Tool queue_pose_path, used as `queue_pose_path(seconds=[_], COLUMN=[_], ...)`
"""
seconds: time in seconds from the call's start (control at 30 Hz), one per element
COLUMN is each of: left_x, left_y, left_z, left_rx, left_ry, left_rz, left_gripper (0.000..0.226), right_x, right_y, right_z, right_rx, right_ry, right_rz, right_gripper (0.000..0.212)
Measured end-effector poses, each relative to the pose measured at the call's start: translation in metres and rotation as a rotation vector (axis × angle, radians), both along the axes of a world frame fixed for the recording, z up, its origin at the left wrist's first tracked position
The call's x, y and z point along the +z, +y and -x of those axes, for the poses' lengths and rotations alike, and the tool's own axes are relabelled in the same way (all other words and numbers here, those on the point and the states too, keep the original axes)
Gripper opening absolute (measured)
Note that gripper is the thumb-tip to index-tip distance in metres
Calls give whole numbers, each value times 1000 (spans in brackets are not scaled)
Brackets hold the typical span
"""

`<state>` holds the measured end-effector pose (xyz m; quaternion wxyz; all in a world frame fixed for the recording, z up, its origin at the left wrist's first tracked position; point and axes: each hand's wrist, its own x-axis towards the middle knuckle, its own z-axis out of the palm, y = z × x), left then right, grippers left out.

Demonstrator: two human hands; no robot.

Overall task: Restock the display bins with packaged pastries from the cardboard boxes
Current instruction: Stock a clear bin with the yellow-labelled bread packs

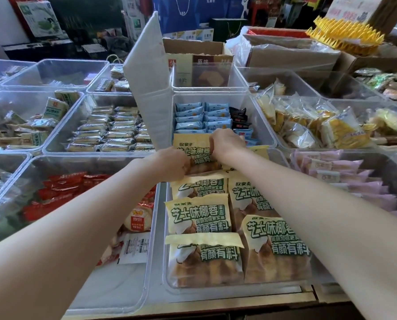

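A yellow pastry packet (194,148) is held upright at the far end of the clear display bin (167,262), just behind the rows of identical packets already laid there. The left hand (172,165) is curled against the packet's left edge and lower part, and the right hand (225,143) is curled over its upper right corner, so that the packet is gripped from both sides; the fingertips themselves are mostly hidden behind the wrapper. The stocked pastry packets (199,213) are seen overlapping like tiles in two columns, with bread visible through the clear lower part of each wrapper. A cardboard box (192,46) stands well behind, beyond the bin of blue-wrapped snacks (192,116). The packet is judged to be light, soft and easily crushed, with a thin film that is probably somewhat slippery and puffed with air. It would best be taken by the sealed upper flap or lightly by the two side edges, so that the bread inside is not squeezed. Pressure on the middle should be avoided as the packet is seated against the row.
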<state>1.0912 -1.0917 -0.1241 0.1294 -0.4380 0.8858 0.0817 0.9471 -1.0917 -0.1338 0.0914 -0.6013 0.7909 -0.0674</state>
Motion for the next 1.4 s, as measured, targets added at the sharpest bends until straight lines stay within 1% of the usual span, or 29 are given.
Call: queue_pose_path(seconds=[0.1, 0.17, 0.23, 0.27, 0.33, 0.37, 0.4, 0.43, 0.47, 0.53, 0.57, 0.6, 0.63, 0.7, 0.73, 0.77, 0.8, 0.83, 0.87, 0.9, 0.97, 1.0, 1.07, 1.13, 1.17, 1.23, 1.27, 1.33, 1.4], left_x=[3, 6, 15, 19, 32, 38, 42, 40, 38, 44, 47, 50, 52, 52, 49, 45, 40, 35, 31, 30, 31, 32, 32, 29, 28, 25, 22, 18, 14], left_y=[4, 7, 11, 13, 23, 30, 35, 37, 36, 31, 30, 31, 34, 46, 57, 65, 71, 75, 77, 79, 84, 86, 91, 94, 95, 96, 96, 100, 105], left_z=[6, 6, 3, -1, -9, -11, -13, -12, -12, -7, -6, -5, -2, 7, 12, 15, 19, 23, 25, 28, 32, 35, 40, 42, 43, 44, 44, 48, 52], left_rx=[8, 54, 105, 125, 111, 53, -6, -38, -25, 146, 228, 247, 203, 9, -92, -171, -225, -257, -263, -250, -215, -207, -174, -111, -82, -36, -30, -50, -69], left_ry=[-34, -13, 50, 132, 316, 332, 285, 241, 238, 388, 469, 528, 562, 605, 598, 560, 509, 465, 434, 438, 460, 445, 379, 349, 357, 385, 377, 281, 174], left_rz=[-14, -67, -91, -138, -315, -395, -418, -366, -249, 10, 103, 166, 199, 165, 121, 80, 50, 43, 46, 45, 33, 27, 26, 74, 103, 100, 60, -7, 10], left_gripper=[36, 36, 33, 36, 45, 48, 49, 43, 33, 20, 20, 20, 21, 20, 19, 19, 19, 20, 21, 21, 22, 23, 25, 30, 33, 47, 56, 67, 64], right_x=[-2, 4, 21, 32, 52, 59, 63, 63, 61, 54, 52, 49, 47, 40, 39, 39, 40, 41, 42, 42, 39, 36, 29, 25, 25, 27, 28, 24, 20], right_y=[9, 14, 17, 20, 29, 37, 45, 52, 58, 64, 65, 66, 68, 77, 84, 90, 97, 102, 105, 107, 110, 111, 115, 122, 127, 134, 137, 138, 137], right_z=[-4, 0, 11, 16, 23, 26, 29, 33, 38, 52, 59, 64, 67, 68, 65, 62, 58, 55, 53, 53, 57, 58, 60, 60, 60, 60, 59, 55, 49], right_rx=[37, 3, -42, -36, 57, 127, 190, 234, 251, 214, 180, 152, 139, 138, 152, 193, 241, 284, 313, 319, 295, 291, 302, 306, 301, 279, 282, 344, 411], right_ry=[111, 109, 49, -9, -140, -177, -180, -140, -77, 12, 24, 30, 45, 68, 47, -11, -87, -153, -169, -134, -26, 8, 17, -25, -59, -110, -105, -29, 58], right_rz=[150, 254, 338, 342, 285, 223, 141, 48, -32, -97, -102, -100, -72, 129, 228, 254, 174, 15, -154, -280, -390, -413, -418, -394, -392, -409, -417, -388, -329], right_gripper=[21, 19, 12, 9, 14, 19, 22, 24, 24, 25, 28, 29, 27, 19, 15, 15, 20, 30, 42, 56, 83, 86, 74, 59, 56, 60, 61, 47, 30])
